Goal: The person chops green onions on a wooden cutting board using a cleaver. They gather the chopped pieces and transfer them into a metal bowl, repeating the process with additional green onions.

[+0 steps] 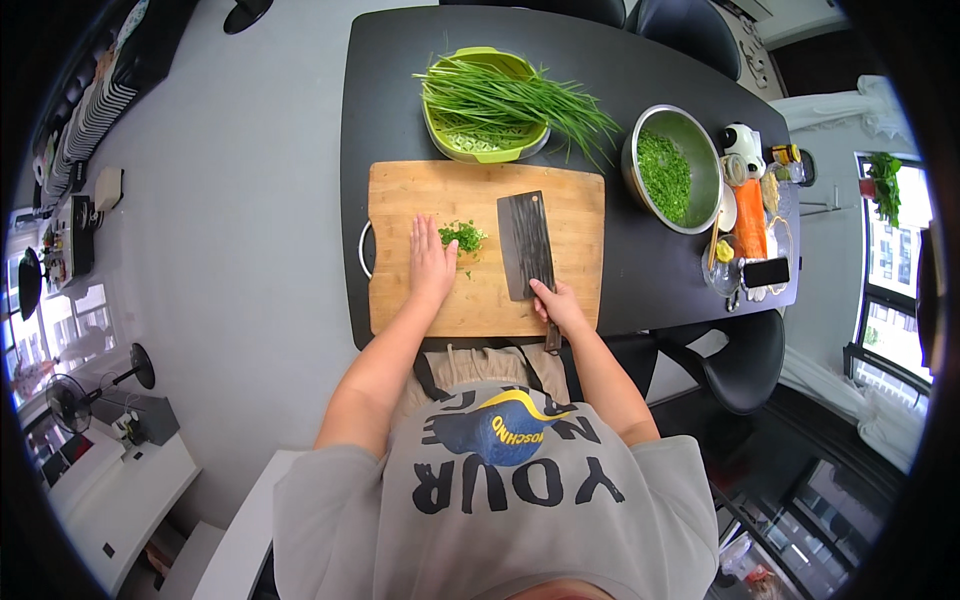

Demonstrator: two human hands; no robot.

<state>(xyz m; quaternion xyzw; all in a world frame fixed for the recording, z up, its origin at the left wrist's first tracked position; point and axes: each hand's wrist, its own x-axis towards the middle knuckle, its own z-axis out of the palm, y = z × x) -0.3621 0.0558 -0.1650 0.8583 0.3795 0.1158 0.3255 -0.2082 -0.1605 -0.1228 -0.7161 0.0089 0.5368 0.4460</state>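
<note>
My right hand (559,306) grips the dark handle of a Chinese cleaver (527,244), its broad blade lying nearly flat over the right part of a wooden cutting board (405,315). Left of the blade is a small heap of chopped green chives (463,235), with a few bits scattered below it. My left hand (432,259) lies beside the heap's left edge, palm down, fingers stretched out and holding nothing. Beyond the board, long uncut chives (510,97) rest across a green colander basket (487,157). Chopped greens (663,176) partly fill a steel bowl (709,180) on the right.
The black table (390,90) carries an orange packet (750,217), a glass bowl (721,276), a phone (766,273) and several jars at its right end. A metal handle (365,250) sticks out of the board's left side. Black chairs (739,367) stand around the table.
</note>
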